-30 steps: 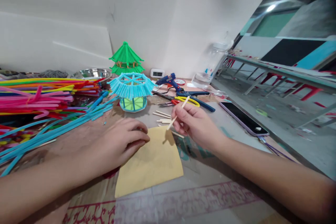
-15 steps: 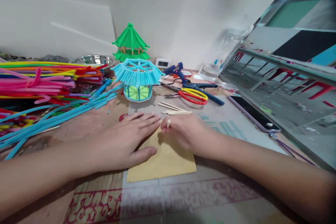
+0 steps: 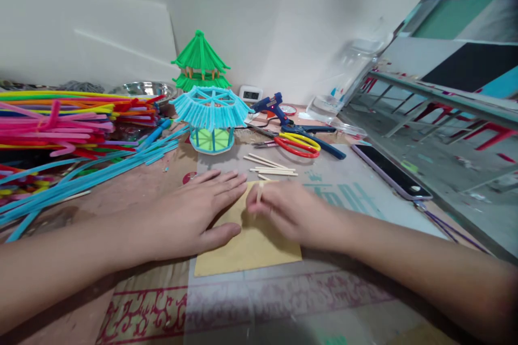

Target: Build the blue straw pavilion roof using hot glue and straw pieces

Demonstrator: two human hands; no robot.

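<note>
A tan sheet that looks like sandpaper [image 3: 259, 259] lies on the table in front of me. My left hand [image 3: 202, 210] rests flat across its left part, fingers stretched out and thumb apart. Over the sheet's upper middle, my right hand [image 3: 283, 207] is closed, pinching a short pale wooden stick [image 3: 260, 192] against it; the stick's lower end is hidden by the fingers. Just beyond, several more wooden sticks [image 3: 271, 164] lie loose. Behind them stands a light-blue model roof on a small round base [image 3: 212, 118], with a green model pavilion [image 3: 200, 62] at its back.
Colourful pipe cleaners [image 3: 60, 124] are heaped on the left, beside a metal bowl [image 3: 145, 89]. Scissors [image 3: 297, 144], blue pliers [image 3: 324, 143] and a glue gun [image 3: 271, 105] lie beyond the sticks. A phone [image 3: 390, 172] lies on the right, below a clear plastic container [image 3: 324, 108].
My right hand has shifted slightly on the sheet, and the stick in it shows more of its length. Another stick end shows beyond the hand. My left hand stays flat.
</note>
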